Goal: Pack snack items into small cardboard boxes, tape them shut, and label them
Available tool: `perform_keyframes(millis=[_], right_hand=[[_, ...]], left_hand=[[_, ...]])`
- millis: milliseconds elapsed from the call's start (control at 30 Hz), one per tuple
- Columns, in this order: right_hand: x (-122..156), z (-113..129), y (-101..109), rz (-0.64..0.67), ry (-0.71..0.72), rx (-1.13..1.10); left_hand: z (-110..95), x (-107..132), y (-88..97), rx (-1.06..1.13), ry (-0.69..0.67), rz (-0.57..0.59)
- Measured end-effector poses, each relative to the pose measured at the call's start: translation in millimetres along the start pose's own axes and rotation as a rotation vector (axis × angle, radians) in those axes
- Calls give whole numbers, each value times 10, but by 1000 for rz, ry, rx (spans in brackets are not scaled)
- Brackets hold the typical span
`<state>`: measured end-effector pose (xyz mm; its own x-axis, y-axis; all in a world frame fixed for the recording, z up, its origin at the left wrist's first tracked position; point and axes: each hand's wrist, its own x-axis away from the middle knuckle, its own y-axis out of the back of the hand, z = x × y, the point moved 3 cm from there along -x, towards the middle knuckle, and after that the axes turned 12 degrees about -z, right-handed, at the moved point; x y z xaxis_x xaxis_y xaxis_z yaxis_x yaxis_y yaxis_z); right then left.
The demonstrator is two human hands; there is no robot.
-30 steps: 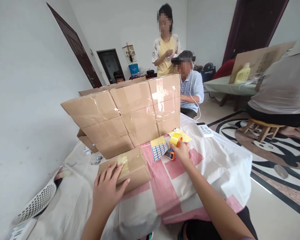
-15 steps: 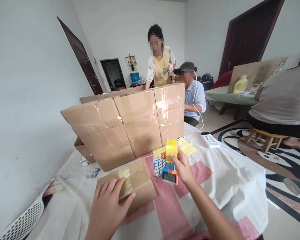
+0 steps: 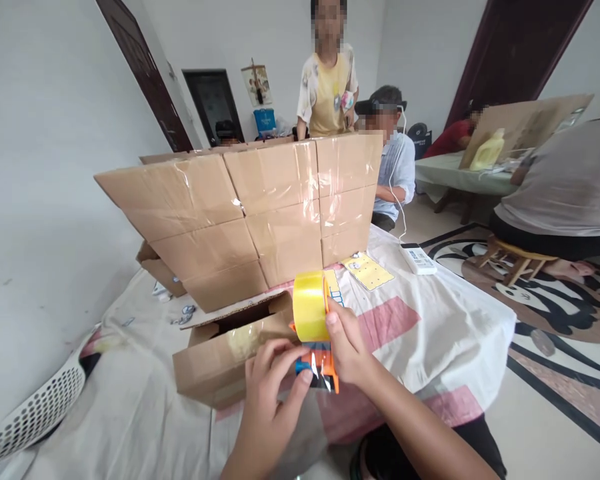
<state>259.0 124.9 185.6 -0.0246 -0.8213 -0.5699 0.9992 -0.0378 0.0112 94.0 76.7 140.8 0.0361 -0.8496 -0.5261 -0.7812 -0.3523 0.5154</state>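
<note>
My right hand (image 3: 347,347) grips an orange tape dispenser (image 3: 316,360) carrying a yellow roll of tape (image 3: 310,306), held upright near the middle of the view. My left hand (image 3: 273,393) pinches the loose clear tape end at the dispenser's lower edge. Just left of both hands a small cardboard box (image 3: 220,353) lies on the cloth-covered table (image 3: 430,333), one flap raised at its far side. Behind it stands a wall of stacked, taped cardboard boxes (image 3: 260,213).
A sheet of blue labels and a yellow card (image 3: 367,271) lie on the cloth beside a white power strip (image 3: 417,259). A white plastic basket (image 3: 30,413) sits at the lower left. Several people sit or stand beyond the boxes and at right.
My right hand lifted the tape dispenser off the table and brought it close. My left hand left the small box top and took the tape end. The box now shows a raised flap.
</note>
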Motion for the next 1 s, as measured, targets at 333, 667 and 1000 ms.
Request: perform_keyframes(millis=[333, 667, 1000], right_hand=[[-17, -185, 15, -187, 281, 218], [-175, -226, 201, -502, 7, 157], [-203, -31, 292, -564, -74, 90]], left_hand=[[-124, 82, -118, 484, 386, -41], [55, 149, -366, 526, 467, 205], [-31, 266, -246, 366, 434, 333]])
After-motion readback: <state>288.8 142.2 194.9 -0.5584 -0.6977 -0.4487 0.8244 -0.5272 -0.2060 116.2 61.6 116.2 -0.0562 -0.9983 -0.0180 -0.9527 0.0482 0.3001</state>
